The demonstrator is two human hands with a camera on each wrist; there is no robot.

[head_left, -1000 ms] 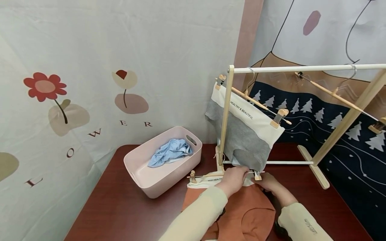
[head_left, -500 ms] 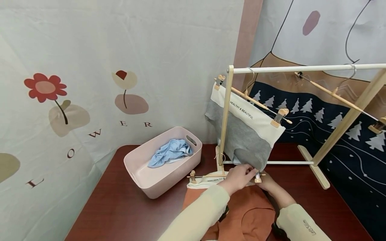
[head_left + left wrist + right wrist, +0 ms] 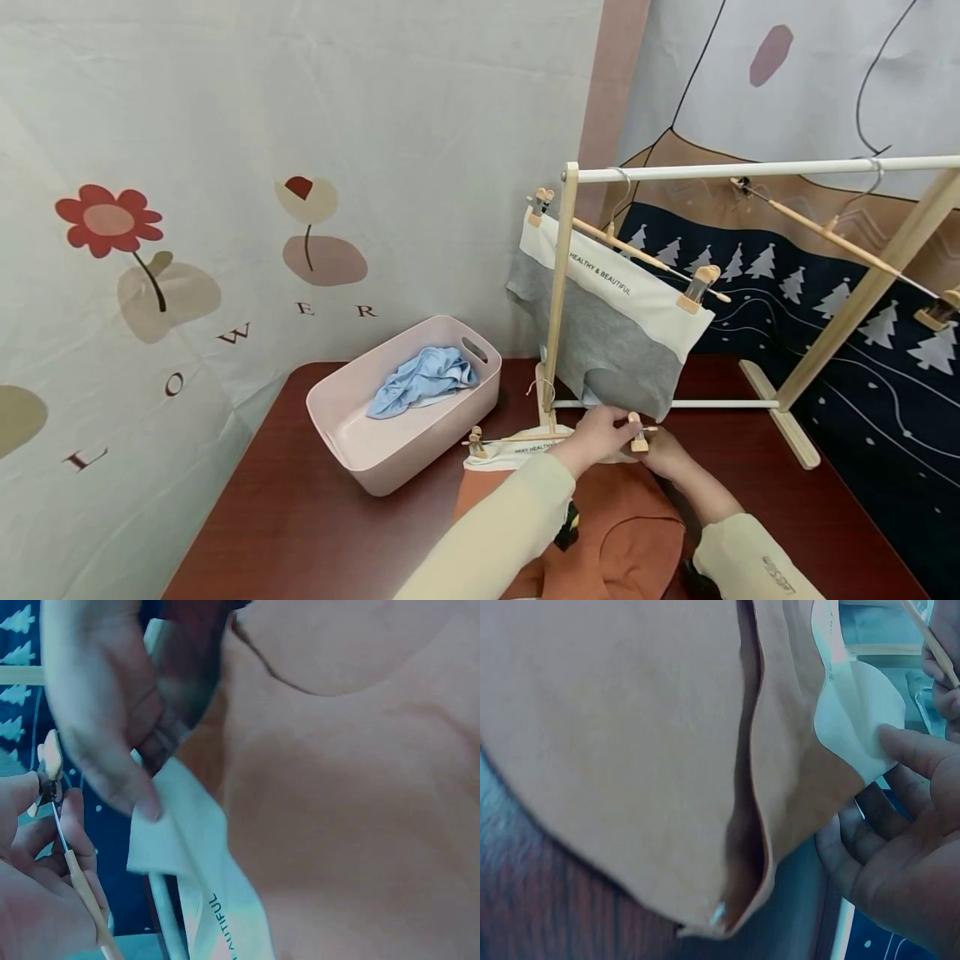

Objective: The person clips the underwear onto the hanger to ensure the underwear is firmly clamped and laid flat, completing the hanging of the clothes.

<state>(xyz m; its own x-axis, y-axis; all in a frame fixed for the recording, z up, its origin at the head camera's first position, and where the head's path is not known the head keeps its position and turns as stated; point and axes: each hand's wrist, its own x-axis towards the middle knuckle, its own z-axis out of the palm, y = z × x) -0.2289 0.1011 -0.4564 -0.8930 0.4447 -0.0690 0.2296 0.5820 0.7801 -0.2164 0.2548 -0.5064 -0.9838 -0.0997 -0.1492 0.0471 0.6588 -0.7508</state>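
Observation:
Orange underpants (image 3: 600,533) with a white printed waistband (image 3: 525,452) lie on the table. A wooden hanger (image 3: 517,437) crosses the waistband, its left-end clip (image 3: 475,442) sitting on the white band. My left hand (image 3: 597,435) pinches the hanger's right-end clip (image 3: 638,433); in the left wrist view, thumb and fingers surround this clip (image 3: 52,761). My right hand (image 3: 664,457) is just beyond it, partly hidden. Thumb and fingers of the right hand (image 3: 907,832) pinch the waistband's corner (image 3: 866,712), which is apart from the clip in the left wrist view.
Grey underpants (image 3: 622,350) with a white waistband hang from the wooden rack (image 3: 561,292), close above my hands. Another hanger (image 3: 832,233) hangs farther right. A pink basin (image 3: 405,454) holding a blue cloth (image 3: 427,379) stands left on the dark red table (image 3: 300,517).
The right-end clip has turned so its handles point up, with my left fingers shifting around it. The hanging grey underpants sway slightly. My right hand stays near the waistband corner.

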